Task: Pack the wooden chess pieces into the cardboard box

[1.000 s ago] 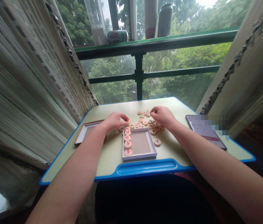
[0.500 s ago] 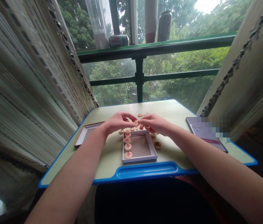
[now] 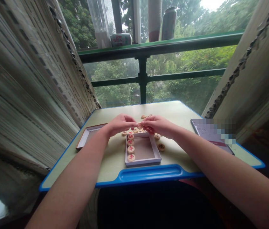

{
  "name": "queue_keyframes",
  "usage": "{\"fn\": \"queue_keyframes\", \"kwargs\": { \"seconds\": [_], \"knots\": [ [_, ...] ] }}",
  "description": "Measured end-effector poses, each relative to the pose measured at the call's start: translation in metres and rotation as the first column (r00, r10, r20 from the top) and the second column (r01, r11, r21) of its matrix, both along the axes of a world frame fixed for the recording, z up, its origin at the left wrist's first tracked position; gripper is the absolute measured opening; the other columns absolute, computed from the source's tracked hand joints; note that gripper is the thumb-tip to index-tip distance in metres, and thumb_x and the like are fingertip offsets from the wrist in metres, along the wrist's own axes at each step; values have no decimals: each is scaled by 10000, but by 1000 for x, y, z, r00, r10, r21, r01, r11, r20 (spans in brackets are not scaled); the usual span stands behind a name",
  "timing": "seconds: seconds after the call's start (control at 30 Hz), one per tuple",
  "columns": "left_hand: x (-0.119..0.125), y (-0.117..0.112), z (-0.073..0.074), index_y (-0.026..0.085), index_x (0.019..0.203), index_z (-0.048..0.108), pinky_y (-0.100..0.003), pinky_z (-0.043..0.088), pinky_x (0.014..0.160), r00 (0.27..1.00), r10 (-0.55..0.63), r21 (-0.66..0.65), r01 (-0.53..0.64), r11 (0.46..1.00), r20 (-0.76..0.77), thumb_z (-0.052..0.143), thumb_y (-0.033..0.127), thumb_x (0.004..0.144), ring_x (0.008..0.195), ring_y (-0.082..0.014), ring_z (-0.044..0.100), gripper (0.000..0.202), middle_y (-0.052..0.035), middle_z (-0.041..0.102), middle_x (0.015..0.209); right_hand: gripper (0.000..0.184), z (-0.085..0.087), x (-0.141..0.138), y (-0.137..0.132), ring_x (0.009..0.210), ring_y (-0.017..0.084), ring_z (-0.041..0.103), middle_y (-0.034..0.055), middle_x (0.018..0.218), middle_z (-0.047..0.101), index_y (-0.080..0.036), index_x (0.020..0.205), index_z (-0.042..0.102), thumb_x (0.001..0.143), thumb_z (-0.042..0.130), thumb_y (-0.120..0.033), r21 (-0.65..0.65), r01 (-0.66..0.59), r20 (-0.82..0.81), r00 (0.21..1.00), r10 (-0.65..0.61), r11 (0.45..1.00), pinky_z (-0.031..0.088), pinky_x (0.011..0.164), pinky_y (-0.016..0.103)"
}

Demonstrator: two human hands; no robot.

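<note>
A shallow white box [image 3: 157,153] lies on the blue-rimmed table [image 3: 115,159], with several round wooden chess pieces [image 3: 131,148] lined along its left inner wall. More loose pieces [image 3: 161,147] lie beyond and to the right of the box. My left hand [image 3: 120,124] and my right hand [image 3: 157,125] meet fingertip to fingertip just above the far edge of the box. Both are pinched together over a wooden piece [image 3: 139,125] between them. Which hand grips the piece I cannot tell.
The box lid [image 3: 86,136] lies open at the left of the table. A phone [image 3: 212,135] rests at the right. Curtains hang close on both sides. A green window rail [image 3: 158,46] behind the table carries a can and cups.
Both hands have moved inward from the loose pieces and come together over the far edge of the box. The camera view has shifted slightly.
</note>
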State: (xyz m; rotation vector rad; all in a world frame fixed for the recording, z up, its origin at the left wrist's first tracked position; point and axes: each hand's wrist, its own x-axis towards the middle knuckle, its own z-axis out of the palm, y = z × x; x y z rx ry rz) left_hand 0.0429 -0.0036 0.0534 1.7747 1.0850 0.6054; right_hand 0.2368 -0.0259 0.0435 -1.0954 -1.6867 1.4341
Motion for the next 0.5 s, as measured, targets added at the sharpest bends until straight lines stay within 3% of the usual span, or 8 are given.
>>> {"fn": "queue_keyframes", "kwargs": {
  "seconds": [0.13, 0.27, 0.37, 0.5],
  "knots": [
    [-1, 1, 0, 100, 752, 674, -190, 247, 424, 999, 46, 30, -46, 998, 10, 692, 382, 631, 466, -45, 367, 308, 5, 528, 564, 275, -3, 0, 0, 510, 72, 439, -40, 605, 526, -148, 930, 580, 734, 623, -335, 213, 32, 41, 998, -41, 976, 341, 474, 199],
    [-2, 1, 0, 105, 770, 673, -191, 259, 426, 999, 52, 35, -52, 998, 8, 699, 419, 621, 465, -43, 365, 349, -1, 541, 584, 346, -5, 1, 0, 562, 71, 440, -47, 672, 530, -177, 994, 555, 683, 659, -287, 523, -28, 203, 975, -93, 852, 362, 554, 207],
    [-1, 1, 0, 112, 761, 666, -192, 260, 431, 998, 48, 21, -48, 999, 27, 701, 438, 620, 464, -39, 360, 357, 3, 538, 584, 331, -6, 2, 1, 544, 66, 409, -55, 669, 503, -185, 1001, 548, 697, 643, -276, 619, -47, 274, 949, -159, 784, 344, 551, 203],
    [-1, 0, 0, 114, 735, 654, -192, 238, 426, 997, 35, -5, -35, 999, 75, 715, 446, 610, 448, -31, 339, 360, 14, 518, 565, 259, -8, 3, 3, 538, 67, 391, -56, 642, 488, -180, 940, 565, 708, 636, -271, 669, -49, 294, 934, -203, 742, 329, 546, 198]
  ]
}}
